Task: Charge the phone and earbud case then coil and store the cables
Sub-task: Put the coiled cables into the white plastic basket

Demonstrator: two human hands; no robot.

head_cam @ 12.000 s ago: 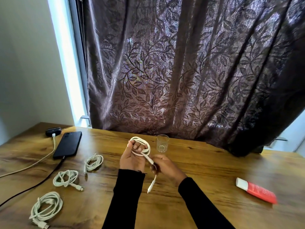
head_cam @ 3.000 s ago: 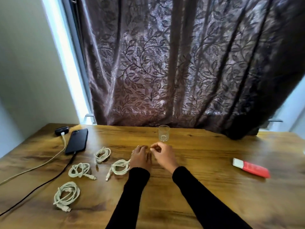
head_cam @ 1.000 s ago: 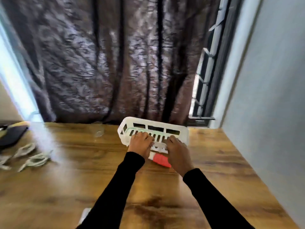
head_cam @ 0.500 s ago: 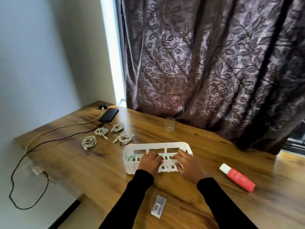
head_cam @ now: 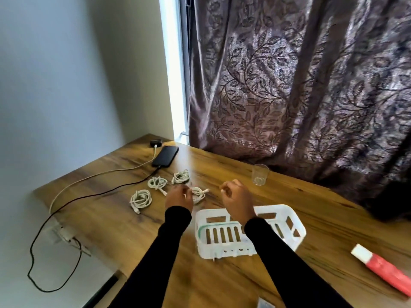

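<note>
Having let go of the white basket [head_cam: 249, 235], both hands now past it, left hand [head_cam: 179, 197] reaching the nearest coiled cable [head_cam: 198, 194], fingers curled, grip unclear, right hand [head_cam: 236, 200] loosely curled, empty, phone [head_cam: 165, 156] charging at the table's [head_cam: 124, 230] far corner.

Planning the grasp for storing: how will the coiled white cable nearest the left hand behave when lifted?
The coiled cable looks thin and floppy, so it will likely sag when lifted. No tie is visible and a plug end sticks out, so the loops may spring loose unless pinched together. It is probably light; the left hand alone should carry it to the white basket.
</note>
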